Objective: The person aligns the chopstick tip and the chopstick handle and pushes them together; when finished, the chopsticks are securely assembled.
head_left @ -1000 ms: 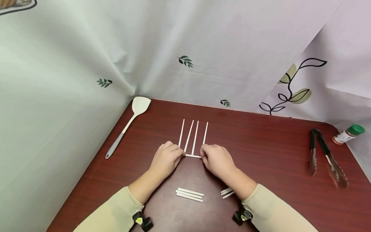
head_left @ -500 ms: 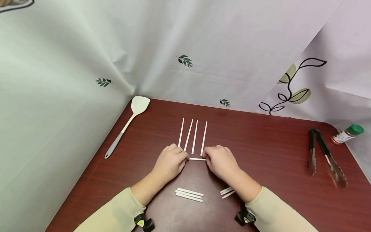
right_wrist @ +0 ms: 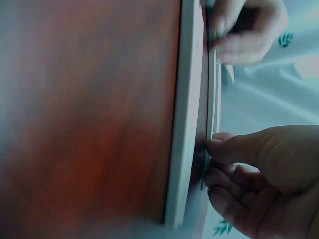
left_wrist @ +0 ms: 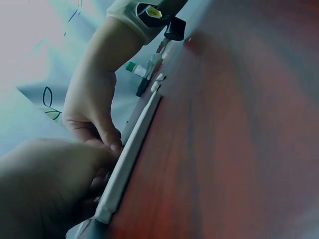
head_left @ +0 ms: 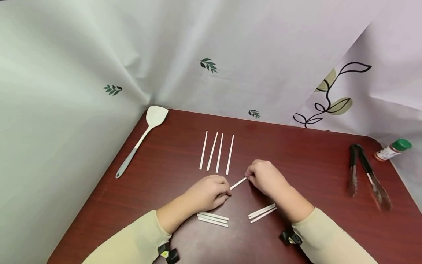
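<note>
In the head view my right hand [head_left: 265, 178] pinches the far end of a thin white stick [head_left: 239, 183] between thumb and fingertips; the right wrist view shows the same pinch. The stick slants down to the left over the table. At its lower end are the fingertips of my left hand [head_left: 211, 192], with the thumb spread apart from the index finger. Beyond the hands, several white sticks [head_left: 219, 153] lie side by side, pointing away from me, the second one leaning. Close to the wrists lie two small groups of sticks, a left group [head_left: 213, 219] and a right group [head_left: 262, 212].
A white spatula [head_left: 141, 141] with a grey handle lies along the table's left edge. Black-handled metal tongs [head_left: 367, 172] and a green-capped jar [head_left: 392, 149] are at the far right. A patterned white cloth [head_left: 224, 88] hangs behind the dark red table [head_left: 296, 154].
The stick that lay crosswise below the row has come away from it, toward me and right, and is now slanted. My right hand moved right with it; the left hand's fingers have loosened.
</note>
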Demonstrator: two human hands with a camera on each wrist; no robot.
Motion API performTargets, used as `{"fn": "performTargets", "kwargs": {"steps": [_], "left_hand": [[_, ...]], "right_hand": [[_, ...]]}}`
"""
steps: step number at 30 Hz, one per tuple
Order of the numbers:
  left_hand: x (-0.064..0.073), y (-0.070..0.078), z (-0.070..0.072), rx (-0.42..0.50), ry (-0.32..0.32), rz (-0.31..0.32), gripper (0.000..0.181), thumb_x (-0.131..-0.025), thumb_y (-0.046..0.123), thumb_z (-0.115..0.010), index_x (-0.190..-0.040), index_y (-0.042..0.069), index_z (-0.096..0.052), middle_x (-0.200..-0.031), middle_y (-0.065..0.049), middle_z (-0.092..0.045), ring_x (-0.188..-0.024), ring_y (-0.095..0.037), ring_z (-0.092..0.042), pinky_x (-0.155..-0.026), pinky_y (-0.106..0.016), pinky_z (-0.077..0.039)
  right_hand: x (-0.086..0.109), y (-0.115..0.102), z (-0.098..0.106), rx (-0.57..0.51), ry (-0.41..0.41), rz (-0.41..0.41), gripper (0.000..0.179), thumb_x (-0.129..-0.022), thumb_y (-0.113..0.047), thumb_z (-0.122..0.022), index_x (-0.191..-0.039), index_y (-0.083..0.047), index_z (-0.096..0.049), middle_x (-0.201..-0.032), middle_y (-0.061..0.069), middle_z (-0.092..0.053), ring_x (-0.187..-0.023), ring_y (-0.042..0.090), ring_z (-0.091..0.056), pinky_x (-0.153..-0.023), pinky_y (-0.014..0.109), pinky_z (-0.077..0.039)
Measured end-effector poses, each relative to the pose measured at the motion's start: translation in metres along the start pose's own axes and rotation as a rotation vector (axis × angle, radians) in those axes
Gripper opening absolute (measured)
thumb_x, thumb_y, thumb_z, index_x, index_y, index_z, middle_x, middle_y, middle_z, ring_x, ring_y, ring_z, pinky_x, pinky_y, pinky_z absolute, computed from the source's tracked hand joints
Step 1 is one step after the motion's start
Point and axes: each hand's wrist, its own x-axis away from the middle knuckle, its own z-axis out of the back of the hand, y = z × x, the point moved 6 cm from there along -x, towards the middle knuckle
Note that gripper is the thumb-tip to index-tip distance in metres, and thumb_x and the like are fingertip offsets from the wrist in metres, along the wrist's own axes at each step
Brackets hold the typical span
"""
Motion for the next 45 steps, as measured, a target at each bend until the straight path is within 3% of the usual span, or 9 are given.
{"fn": "performTargets", "kwargs": {"steps": [5, 11, 17, 23, 25, 29, 36, 45], "left_hand": [[-0.007, 0.004, -0.001, 0.047, -0.114, -0.082, 0.027, -0.09, 0.023, -0.083, -0.115, 0.014, -0.081, -0.121, -0.003, -0.072, -0.113, -0.019, -0.067, -0.105, -0.032, -0.049], [-0.021, 0.004, -0.008, -0.09, -0.101, -0.106, 0.023, -0.095, 0.028, -0.081, -0.116, 0.02, -0.083, -0.121, 0.001, -0.074, -0.11, -0.018, -0.066, -0.098, -0.033, -0.051], [-0.036, -0.001, -0.013, -0.205, -0.088, -0.04, 0.017, -0.096, 0.036, -0.079, -0.109, 0.028, -0.085, -0.123, 0.009, -0.075, -0.111, -0.015, -0.063, -0.087, -0.035, -0.049], [-0.047, -0.008, -0.015, -0.221, -0.083, 0.018, 0.017, -0.096, 0.035, -0.078, -0.11, 0.029, -0.085, -0.126, 0.012, -0.075, -0.11, -0.014, -0.062, -0.086, -0.036, -0.046], [-0.05, -0.011, -0.016, -0.219, -0.076, 0.029, 0.017, -0.096, 0.034, -0.078, -0.111, 0.029, -0.085, -0.126, 0.012, -0.075, -0.109, -0.014, -0.062, -0.086, -0.036, -0.046], [-0.053, -0.017, -0.017, -0.233, -0.074, 0.072, 0.018, -0.097, 0.035, -0.078, -0.113, 0.03, -0.085, -0.127, 0.014, -0.075, -0.11, -0.014, -0.062, -0.087, -0.038, -0.046], [-0.06, -0.028, -0.018, -0.274, -0.083, 0.175, 0.023, -0.099, 0.036, -0.073, -0.118, 0.028, -0.083, -0.129, 0.015, -0.074, -0.113, -0.013, -0.061, -0.09, -0.038, -0.045], [-0.063, -0.035, -0.018, -0.261, -0.057, 0.195, 0.02, -0.1, 0.032, -0.074, -0.116, 0.027, -0.083, -0.131, 0.014, -0.073, -0.114, -0.014, -0.062, -0.087, -0.039, -0.046]], "right_hand": [[-0.014, 0.01, 0.004, 0.048, 0.008, 0.018, 0.009, -0.083, 0.003, -0.08, -0.084, -0.006, -0.083, -0.088, 0.004, -0.077, -0.091, 0.026, -0.076, -0.082, 0.042, -0.061], [-0.031, 0.02, 0.006, 0.088, -0.109, -0.011, 0.011, -0.088, -0.009, -0.08, -0.097, -0.007, -0.086, -0.107, 0.007, -0.081, -0.105, 0.031, -0.076, -0.089, 0.047, -0.059], [-0.045, 0.028, 0.002, 0.098, -0.173, -0.071, 0.021, -0.091, -0.02, -0.081, -0.108, -0.008, -0.086, -0.125, 0.012, -0.076, -0.118, 0.035, -0.071, -0.096, 0.05, -0.057], [-0.053, 0.033, 0.001, 0.032, -0.122, -0.165, 0.021, -0.093, -0.024, -0.076, -0.107, -0.01, -0.085, -0.106, 0.008, -0.08, -0.106, 0.036, -0.074, -0.091, 0.052, -0.057], [-0.056, 0.033, 0.0, 0.028, -0.116, -0.162, 0.022, -0.092, -0.026, -0.079, -0.106, -0.009, -0.084, -0.102, 0.007, -0.08, -0.103, 0.035, -0.074, -0.09, 0.052, -0.057], [-0.063, 0.032, -0.004, 0.066, -0.128, -0.114, 0.031, -0.093, -0.026, -0.081, -0.115, -0.005, -0.082, -0.115, 0.011, -0.078, -0.114, 0.036, -0.071, -0.099, 0.051, -0.054], [-0.077, 0.039, -0.009, 0.093, -0.179, -0.166, 0.042, -0.098, -0.031, -0.077, -0.132, -0.007, -0.076, -0.137, 0.02, -0.068, -0.13, 0.046, -0.06, -0.11, 0.055, -0.047], [-0.088, 0.046, -0.009, 0.088, -0.207, -0.184, 0.042, -0.099, -0.034, -0.077, -0.133, -0.009, -0.076, -0.139, 0.02, -0.067, -0.133, 0.045, -0.058, -0.113, 0.056, -0.044]]}}
